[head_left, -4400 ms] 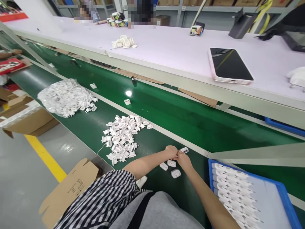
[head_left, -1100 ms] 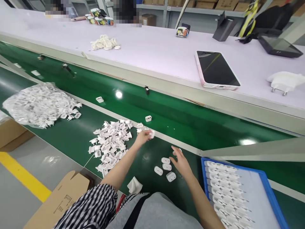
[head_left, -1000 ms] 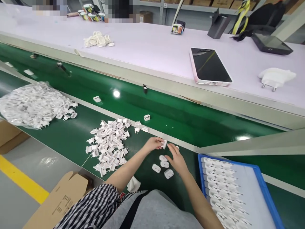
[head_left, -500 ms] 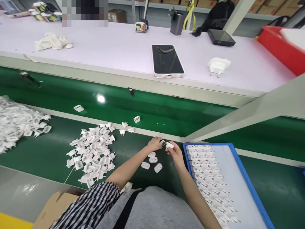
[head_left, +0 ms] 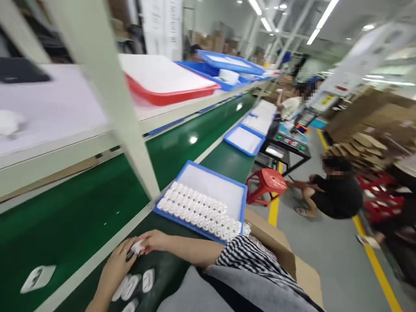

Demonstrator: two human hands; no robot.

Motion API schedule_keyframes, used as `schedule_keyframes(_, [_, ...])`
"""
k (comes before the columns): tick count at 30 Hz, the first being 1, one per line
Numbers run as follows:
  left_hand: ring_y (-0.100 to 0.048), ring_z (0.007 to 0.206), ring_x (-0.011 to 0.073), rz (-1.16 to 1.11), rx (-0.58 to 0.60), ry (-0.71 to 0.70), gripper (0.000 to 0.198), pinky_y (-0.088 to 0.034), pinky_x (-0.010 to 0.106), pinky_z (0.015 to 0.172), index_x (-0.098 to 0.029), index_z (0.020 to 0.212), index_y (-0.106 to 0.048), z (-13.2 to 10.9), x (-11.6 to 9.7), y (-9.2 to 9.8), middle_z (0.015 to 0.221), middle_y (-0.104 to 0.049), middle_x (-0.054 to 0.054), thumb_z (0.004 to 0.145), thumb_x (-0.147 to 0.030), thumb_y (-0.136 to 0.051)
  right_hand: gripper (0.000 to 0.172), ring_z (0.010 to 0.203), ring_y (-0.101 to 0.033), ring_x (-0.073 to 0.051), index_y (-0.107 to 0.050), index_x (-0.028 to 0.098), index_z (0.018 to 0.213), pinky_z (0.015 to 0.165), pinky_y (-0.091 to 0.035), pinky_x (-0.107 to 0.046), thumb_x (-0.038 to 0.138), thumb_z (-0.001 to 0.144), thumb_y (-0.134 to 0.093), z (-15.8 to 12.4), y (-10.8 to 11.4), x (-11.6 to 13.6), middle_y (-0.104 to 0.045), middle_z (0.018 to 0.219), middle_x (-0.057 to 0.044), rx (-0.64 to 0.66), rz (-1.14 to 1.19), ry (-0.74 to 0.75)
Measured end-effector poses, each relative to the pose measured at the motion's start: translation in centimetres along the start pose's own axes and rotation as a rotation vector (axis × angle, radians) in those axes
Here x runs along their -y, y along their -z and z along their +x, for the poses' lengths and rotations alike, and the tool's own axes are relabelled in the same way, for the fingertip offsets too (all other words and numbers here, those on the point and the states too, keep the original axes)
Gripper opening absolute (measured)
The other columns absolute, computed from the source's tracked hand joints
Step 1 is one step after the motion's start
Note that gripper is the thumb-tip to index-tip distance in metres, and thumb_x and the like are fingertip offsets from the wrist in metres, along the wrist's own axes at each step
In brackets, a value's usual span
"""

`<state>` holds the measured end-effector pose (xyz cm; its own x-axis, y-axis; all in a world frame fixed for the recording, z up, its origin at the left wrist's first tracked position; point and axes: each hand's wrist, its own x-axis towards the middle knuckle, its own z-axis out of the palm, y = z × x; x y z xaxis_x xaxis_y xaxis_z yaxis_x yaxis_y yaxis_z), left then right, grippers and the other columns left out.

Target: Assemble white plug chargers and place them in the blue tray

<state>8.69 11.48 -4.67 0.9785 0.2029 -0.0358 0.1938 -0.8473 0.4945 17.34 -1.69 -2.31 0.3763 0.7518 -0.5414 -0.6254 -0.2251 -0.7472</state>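
My left hand [head_left: 116, 261] is closed on a small white charger housing [head_left: 130, 255] with a dark open side, mostly hidden by the fingers. Against it, my right hand [head_left: 156, 240] pinches a white charger plug piece [head_left: 138, 247]; blur hides whether the two parts are joined. Just below the hands, several white charger pieces [head_left: 148, 281] lie on the green work surface. To the right of them sits a blue-rimmed tray [head_left: 246, 203] with rows of white chargers [head_left: 195, 206].
A pale post [head_left: 136, 151] rises beside the tray. Above runs a shelf with a red tray [head_left: 172, 97]. One white housing [head_left: 38, 278] lies on the far left. At right are a cardboard box [head_left: 305, 277], a red stool [head_left: 268, 182] and a crouching person [head_left: 341, 193].
My view has swung to the right, bringing the aisle and other people into sight. My hands, apart before, now meet with the two white parts together.
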Motion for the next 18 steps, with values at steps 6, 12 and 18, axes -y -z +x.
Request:
schedule_keyframes(6, [-0.054,0.08,0.0182,-0.118,0.034,0.207,0.036,-0.043,0.023,0.062,-0.023,0.094,-0.051,-0.6,-0.3,0.8,0.094,-0.056,0.001,0.064,-0.039,-0.04,0.035,0.055,-0.055,-0.007,-0.039,0.019,0.104,0.053,-0.043,-0.019,0.013,0.07,-0.044,-1.3,-0.3,1.2,-0.053,0.066,0.004,0.175,-0.307,0.133])
schedule_keyframes(12, [-0.055,0.077,0.0226,-0.184,0.165,0.382,0.041,-0.043,0.024,0.054,-0.021,0.094,-0.051,-0.3,-0.1,0.8,0.083,-0.059,0.004,0.06,-0.043,-0.042,0.022,0.083,-0.051,-0.019,-0.047,0.015,0.085,0.06,-0.044,-0.027,0.018,0.064,-0.052,0.1,-0.7,1.5,-0.056,0.087,-0.006,0.073,-1.424,0.504])
schedule_keyframes(18, [-0.047,0.091,0.026,0.016,0.064,0.43,0.053,-0.042,0.03,0.064,-0.012,0.099,-0.044,0.0,0.8,-0.7,0.092,-0.053,0.012,0.054,-0.039,-0.048,0.017,0.089,-0.049,-0.016,-0.048,0.022,0.083,0.068,-0.042,-0.028,0.025,0.066,-0.051,3.0,-1.0,0.6,-0.052,0.102,0.0,0.017,-1.625,0.667])
